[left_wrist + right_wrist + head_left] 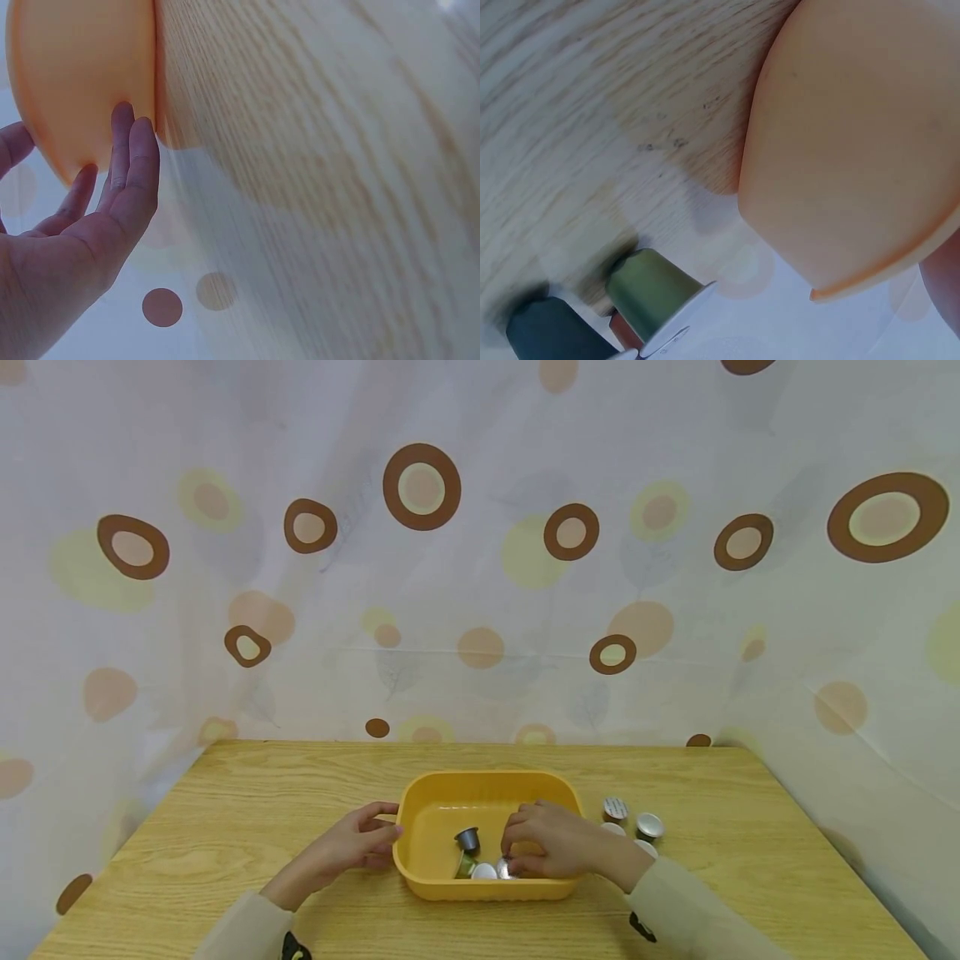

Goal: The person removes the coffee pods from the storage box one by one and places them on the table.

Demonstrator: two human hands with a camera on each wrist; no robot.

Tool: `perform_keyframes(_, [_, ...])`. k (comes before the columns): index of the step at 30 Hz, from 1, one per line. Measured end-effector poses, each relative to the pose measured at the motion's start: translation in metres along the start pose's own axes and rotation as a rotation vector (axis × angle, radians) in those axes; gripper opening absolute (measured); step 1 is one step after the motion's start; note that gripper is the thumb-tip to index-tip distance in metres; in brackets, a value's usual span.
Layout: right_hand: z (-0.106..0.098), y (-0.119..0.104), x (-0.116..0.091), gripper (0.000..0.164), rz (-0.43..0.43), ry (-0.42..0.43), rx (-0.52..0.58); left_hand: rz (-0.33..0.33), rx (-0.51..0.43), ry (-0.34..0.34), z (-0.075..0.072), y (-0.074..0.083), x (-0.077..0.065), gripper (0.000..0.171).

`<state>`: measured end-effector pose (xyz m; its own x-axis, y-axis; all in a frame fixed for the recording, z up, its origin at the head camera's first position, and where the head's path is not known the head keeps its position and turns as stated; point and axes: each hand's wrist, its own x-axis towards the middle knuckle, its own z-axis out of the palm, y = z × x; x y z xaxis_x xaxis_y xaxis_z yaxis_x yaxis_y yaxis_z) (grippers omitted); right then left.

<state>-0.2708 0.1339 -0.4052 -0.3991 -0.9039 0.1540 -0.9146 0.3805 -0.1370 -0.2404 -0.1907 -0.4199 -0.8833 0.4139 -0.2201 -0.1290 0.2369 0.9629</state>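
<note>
Both hands (551,839) are at the yellow tub (487,890) holding capsules (468,839).

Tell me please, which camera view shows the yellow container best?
The head view, because it shows most of the yellow container, with capsules inside. The left wrist view shows only part of its outside; the right wrist view, part of its outside and rim.

The head camera looks forward and down; the yellow rounded plastic tub (487,890) sits at six o'clock. Both tilted wrist cameras see its outside close up: left's ten o'clock, right's two.
</note>
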Motion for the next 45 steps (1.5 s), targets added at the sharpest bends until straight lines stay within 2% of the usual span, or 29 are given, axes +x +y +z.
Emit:
perform_keyframes(8, [-0.0020, -0.0016, -0.0003, 0.023, 0.044, -0.045, 0.016, 0.002, 0.002, -0.002, 0.0000, -0.0001, 0.0000, 0.062])
perform_keyframes(15, [-0.0015, -0.0016, 0.0011, 0.020, 0.072, -0.100, 0.016, -0.003, -0.001, 0.005, 0.0003, -0.0006, 0.0011, 0.059])
perform_keyframes(30, [-0.0038, -0.0030, 0.0014, 0.023, 0.073, -0.116, 0.027, -0.008, -0.001, 0.010, 0.0013, 0.0009, 0.0004, 0.060])
perform_keyframes(45, [-0.0049, -0.0053, 0.0031, 0.025, 0.113, -0.150, -0.001, -0.013, 0.004, 0.014, 0.0011, 0.0013, 0.0005, 0.063])
